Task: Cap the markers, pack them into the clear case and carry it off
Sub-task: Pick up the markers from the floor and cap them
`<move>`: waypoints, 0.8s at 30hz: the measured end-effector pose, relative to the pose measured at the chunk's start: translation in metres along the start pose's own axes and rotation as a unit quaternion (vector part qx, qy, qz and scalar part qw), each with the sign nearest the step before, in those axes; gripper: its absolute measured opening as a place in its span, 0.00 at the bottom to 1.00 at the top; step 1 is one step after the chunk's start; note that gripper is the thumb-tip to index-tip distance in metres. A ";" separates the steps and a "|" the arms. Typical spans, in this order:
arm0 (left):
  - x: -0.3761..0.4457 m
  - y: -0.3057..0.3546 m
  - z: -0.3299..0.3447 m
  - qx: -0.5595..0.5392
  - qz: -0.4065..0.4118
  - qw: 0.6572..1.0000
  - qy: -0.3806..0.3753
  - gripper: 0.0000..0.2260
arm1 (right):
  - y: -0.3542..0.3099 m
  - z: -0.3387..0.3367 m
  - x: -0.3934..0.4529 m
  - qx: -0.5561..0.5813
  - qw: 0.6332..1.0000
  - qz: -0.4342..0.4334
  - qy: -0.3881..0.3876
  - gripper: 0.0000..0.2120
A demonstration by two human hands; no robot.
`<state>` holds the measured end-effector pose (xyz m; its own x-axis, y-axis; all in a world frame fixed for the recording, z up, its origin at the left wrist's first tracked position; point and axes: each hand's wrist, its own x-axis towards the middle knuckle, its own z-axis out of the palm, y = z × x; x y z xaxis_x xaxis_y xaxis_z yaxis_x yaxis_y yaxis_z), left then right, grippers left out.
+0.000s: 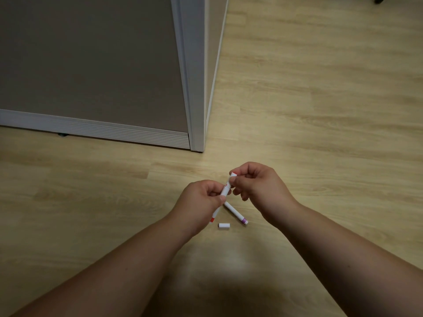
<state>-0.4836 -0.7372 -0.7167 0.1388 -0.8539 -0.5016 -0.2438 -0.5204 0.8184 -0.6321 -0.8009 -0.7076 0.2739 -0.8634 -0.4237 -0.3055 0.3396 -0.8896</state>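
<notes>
Head view: left hand (201, 197) grips a red-banded marker (225, 191) mid-barrel, right hand (256, 184) pinches its upper end. Below them on the wood floor (320, 110) lie a purple-banded marker (235, 212) and, just beside it, a loose white cap (224, 226).

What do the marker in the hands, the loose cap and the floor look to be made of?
Red-banded marker, held by the left hand and right hand: probably smooth white plastic, judging by its even, faintly glossy barrel. Loose cap: seemingly the same white plastic, a plain short tube. Floor: light wood-look planks with printed grain and seams, likely laminate or vinyl; a soft sheen suggests a sealed surface.
</notes>
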 end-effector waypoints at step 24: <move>0.040 -0.101 0.029 0.289 -0.107 0.949 0.067 0.03 | 0.122 0.010 0.016 -0.472 0.879 0.069 -0.007 0.06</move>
<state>-0.4814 -0.7184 -0.8271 0.3568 -0.7425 -0.5669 -0.6770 -0.6237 0.3908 -0.6556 -0.7694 -0.8246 0.1849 -0.8314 -0.5240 -0.9550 -0.0260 -0.2956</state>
